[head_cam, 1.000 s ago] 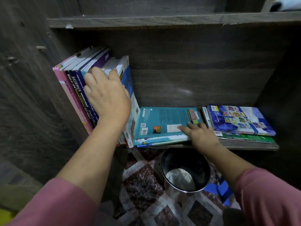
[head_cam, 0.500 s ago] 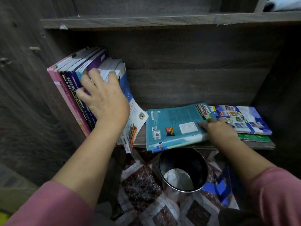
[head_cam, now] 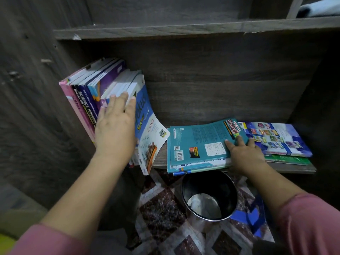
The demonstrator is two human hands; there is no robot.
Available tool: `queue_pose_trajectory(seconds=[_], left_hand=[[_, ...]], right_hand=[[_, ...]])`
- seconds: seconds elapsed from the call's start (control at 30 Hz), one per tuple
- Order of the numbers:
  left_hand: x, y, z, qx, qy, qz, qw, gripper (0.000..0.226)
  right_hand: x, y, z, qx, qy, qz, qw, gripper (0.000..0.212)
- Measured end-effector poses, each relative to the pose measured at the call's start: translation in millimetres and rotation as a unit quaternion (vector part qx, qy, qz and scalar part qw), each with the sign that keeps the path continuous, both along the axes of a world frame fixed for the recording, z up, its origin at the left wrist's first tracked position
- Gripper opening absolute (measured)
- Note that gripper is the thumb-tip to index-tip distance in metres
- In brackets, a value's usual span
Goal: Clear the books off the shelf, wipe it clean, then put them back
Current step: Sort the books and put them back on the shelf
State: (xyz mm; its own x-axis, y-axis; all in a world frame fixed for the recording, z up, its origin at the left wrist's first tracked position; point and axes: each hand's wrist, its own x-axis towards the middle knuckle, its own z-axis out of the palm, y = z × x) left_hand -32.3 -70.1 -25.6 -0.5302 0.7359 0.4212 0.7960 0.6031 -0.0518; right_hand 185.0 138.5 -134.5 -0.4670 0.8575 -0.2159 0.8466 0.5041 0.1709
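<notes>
While our flat left hand (head_cam: 116, 129) braces the leaning paperback row (head_cam: 88, 100) at nine o'clock on the dark wooden shelf (head_cam: 294, 168), our right hand (head_cam: 244, 153) grips the teal book (head_cam: 198, 142) at three o'clock. We should lift it level.

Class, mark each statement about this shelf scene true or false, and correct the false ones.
1. The left hand presses flat against the upright books. True.
2. The right hand holds a pink book. False: it grips the teal book.
3. A bin stands on the floor below the shelf. True.
4. The shelf holds no books. False: books stand and lie on it.
5. The blue book lies on a green book. True.
</notes>
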Motion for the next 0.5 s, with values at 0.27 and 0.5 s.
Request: queue_pose_trajectory(seconds=[0.27,0.5], left_hand=[[27,-5,1,0.217,-0.06,0.084,0.971,0.017],[49,1,3,0.056,-0.13,0.137,0.98,0.063]], right_hand=[[-10,1,-5,-0.001,-0.01,-0.027,1.0,0.077],[-16,1,-8,-0.001,-0.018,-0.037,0.999,0.073]])
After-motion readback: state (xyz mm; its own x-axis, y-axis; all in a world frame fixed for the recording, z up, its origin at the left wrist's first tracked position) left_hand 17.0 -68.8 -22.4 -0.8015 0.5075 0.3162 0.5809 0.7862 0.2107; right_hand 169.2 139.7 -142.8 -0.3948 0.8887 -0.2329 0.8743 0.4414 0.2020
